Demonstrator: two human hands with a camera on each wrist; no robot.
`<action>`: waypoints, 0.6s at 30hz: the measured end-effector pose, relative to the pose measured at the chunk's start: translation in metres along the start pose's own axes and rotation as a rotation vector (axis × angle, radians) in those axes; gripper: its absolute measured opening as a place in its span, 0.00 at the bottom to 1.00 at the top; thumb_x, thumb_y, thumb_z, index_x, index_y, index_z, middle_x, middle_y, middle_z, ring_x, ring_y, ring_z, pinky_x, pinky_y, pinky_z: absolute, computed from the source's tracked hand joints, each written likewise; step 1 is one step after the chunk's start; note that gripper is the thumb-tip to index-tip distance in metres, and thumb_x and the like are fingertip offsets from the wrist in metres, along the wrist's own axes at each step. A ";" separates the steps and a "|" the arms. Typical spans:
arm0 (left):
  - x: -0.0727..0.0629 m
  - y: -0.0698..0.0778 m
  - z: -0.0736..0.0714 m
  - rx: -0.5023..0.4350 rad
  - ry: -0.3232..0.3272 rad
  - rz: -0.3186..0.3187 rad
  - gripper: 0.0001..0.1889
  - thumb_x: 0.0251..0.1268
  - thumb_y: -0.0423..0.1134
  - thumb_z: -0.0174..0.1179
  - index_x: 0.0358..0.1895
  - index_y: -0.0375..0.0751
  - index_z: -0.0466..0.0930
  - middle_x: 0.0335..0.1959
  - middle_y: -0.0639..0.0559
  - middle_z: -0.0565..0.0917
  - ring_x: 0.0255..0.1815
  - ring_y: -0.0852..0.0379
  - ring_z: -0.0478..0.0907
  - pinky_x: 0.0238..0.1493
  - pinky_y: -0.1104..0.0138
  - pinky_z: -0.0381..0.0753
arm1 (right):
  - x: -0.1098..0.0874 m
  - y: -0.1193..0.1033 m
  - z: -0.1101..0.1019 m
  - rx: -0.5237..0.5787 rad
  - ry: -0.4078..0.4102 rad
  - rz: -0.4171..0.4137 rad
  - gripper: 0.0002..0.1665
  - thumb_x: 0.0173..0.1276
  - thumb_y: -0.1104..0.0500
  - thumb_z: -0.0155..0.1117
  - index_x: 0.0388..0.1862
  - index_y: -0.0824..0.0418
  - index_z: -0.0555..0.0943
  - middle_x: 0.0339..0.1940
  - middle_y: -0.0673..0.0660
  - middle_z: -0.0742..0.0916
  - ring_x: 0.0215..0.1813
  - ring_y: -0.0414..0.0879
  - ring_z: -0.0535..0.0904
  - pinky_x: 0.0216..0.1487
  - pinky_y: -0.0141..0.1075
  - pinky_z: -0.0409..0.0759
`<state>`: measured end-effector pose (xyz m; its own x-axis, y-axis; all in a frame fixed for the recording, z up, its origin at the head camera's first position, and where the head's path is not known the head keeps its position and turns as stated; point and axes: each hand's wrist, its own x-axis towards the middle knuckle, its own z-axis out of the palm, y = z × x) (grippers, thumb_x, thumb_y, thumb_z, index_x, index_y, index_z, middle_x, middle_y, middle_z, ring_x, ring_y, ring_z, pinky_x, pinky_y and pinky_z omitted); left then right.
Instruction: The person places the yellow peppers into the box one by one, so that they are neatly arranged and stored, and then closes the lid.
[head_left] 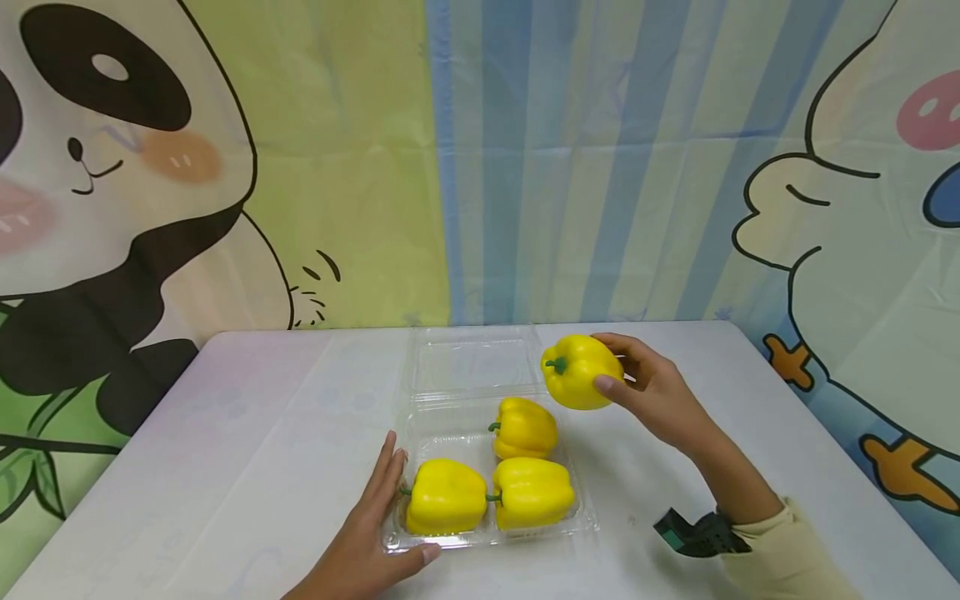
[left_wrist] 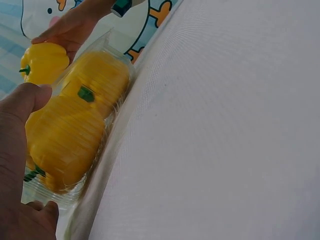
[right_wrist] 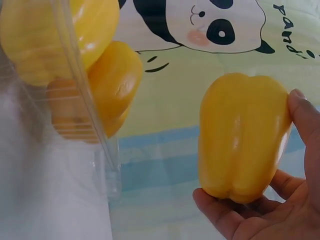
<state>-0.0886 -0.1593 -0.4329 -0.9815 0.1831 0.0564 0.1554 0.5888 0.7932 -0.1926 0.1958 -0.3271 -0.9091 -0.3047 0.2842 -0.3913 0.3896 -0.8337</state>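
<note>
In the head view my right hand grips a yellow bell pepper in the air, above the far right part of a clear plastic box. Its green stem points left. Inside the box sit three more yellow bell peppers: one at front left, one at front right and one at back right. My left hand rests at the box's left front corner, thumb along the front edge and fingers along the left side. The right wrist view shows thumb and fingers around the held pepper.
The box's clear lid lies folded back on the white table. Behind the table hangs a cartoon-printed cloth. A dark strap device is on the right wrist, by a pale sleeve.
</note>
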 end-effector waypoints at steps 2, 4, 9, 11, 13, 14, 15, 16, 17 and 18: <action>0.000 0.000 0.000 0.001 0.000 0.003 0.59 0.48 0.62 0.71 0.78 0.39 0.46 0.80 0.58 0.33 0.76 0.43 0.42 0.63 0.38 0.56 | 0.002 -0.003 0.003 -0.022 0.006 0.026 0.31 0.70 0.56 0.63 0.68 0.62 0.68 0.58 0.62 0.77 0.51 0.56 0.78 0.46 0.32 0.82; -0.001 -0.001 0.000 -0.002 -0.003 0.006 0.59 0.48 0.61 0.71 0.78 0.38 0.46 0.80 0.57 0.33 0.76 0.43 0.41 0.63 0.38 0.56 | 0.005 -0.006 0.006 -0.048 0.008 0.057 0.32 0.70 0.52 0.64 0.68 0.61 0.68 0.58 0.61 0.77 0.50 0.55 0.79 0.47 0.33 0.82; 0.000 0.001 -0.001 0.009 -0.011 -0.006 0.59 0.48 0.62 0.70 0.78 0.39 0.46 0.79 0.59 0.32 0.77 0.44 0.40 0.64 0.38 0.55 | 0.012 -0.011 0.012 -0.061 -0.020 0.084 0.33 0.70 0.49 0.64 0.68 0.60 0.69 0.60 0.60 0.77 0.50 0.53 0.79 0.48 0.35 0.82; 0.000 0.001 -0.001 0.021 -0.007 -0.004 0.59 0.48 0.63 0.70 0.78 0.39 0.46 0.79 0.59 0.32 0.77 0.44 0.40 0.63 0.38 0.55 | 0.015 -0.011 0.015 -0.051 -0.049 0.066 0.33 0.69 0.49 0.64 0.69 0.60 0.69 0.60 0.59 0.77 0.51 0.52 0.79 0.49 0.35 0.82; 0.000 0.001 -0.001 0.025 -0.001 0.007 0.59 0.48 0.63 0.70 0.78 0.38 0.46 0.79 0.58 0.33 0.77 0.43 0.40 0.63 0.38 0.55 | 0.017 -0.012 0.018 -0.039 -0.078 0.044 0.33 0.69 0.50 0.64 0.69 0.60 0.69 0.61 0.59 0.78 0.53 0.52 0.79 0.51 0.35 0.81; 0.000 0.001 -0.001 0.027 0.002 0.009 0.59 0.48 0.63 0.70 0.78 0.38 0.46 0.80 0.58 0.33 0.77 0.43 0.41 0.63 0.38 0.56 | 0.017 -0.012 0.020 -0.037 -0.091 0.036 0.33 0.69 0.50 0.64 0.69 0.60 0.69 0.61 0.59 0.78 0.54 0.51 0.78 0.52 0.35 0.81; 0.000 0.001 -0.001 0.027 0.005 0.013 0.59 0.48 0.63 0.70 0.78 0.38 0.47 0.80 0.58 0.33 0.77 0.43 0.41 0.63 0.39 0.56 | 0.018 -0.012 0.021 -0.037 -0.101 0.029 0.33 0.69 0.50 0.65 0.69 0.60 0.69 0.61 0.59 0.78 0.54 0.51 0.78 0.53 0.36 0.80; 0.000 0.001 -0.001 0.026 0.006 0.014 0.59 0.48 0.63 0.70 0.78 0.38 0.47 0.80 0.58 0.33 0.76 0.43 0.41 0.63 0.39 0.56 | 0.019 -0.013 0.023 -0.040 -0.106 0.024 0.33 0.69 0.50 0.65 0.69 0.60 0.70 0.61 0.58 0.78 0.55 0.51 0.78 0.54 0.37 0.80; -0.001 0.001 -0.001 0.025 0.006 0.015 0.59 0.48 0.63 0.70 0.78 0.38 0.47 0.80 0.58 0.33 0.76 0.43 0.41 0.63 0.39 0.56 | 0.019 -0.014 0.024 -0.045 -0.110 0.020 0.33 0.68 0.50 0.65 0.69 0.60 0.70 0.61 0.58 0.78 0.56 0.51 0.77 0.55 0.38 0.79; -0.001 0.001 -0.001 0.025 0.006 0.013 0.59 0.48 0.63 0.70 0.78 0.38 0.47 0.80 0.58 0.33 0.77 0.44 0.41 0.63 0.39 0.56 | 0.019 -0.014 0.026 -0.053 -0.111 0.017 0.34 0.68 0.50 0.65 0.69 0.59 0.70 0.62 0.57 0.78 0.56 0.51 0.77 0.57 0.40 0.79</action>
<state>-0.0881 -0.1595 -0.4321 -0.9800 0.1862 0.0703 0.1709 0.6061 0.7769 -0.2009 0.1619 -0.3217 -0.8953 -0.3905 0.2141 -0.3858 0.4400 -0.8109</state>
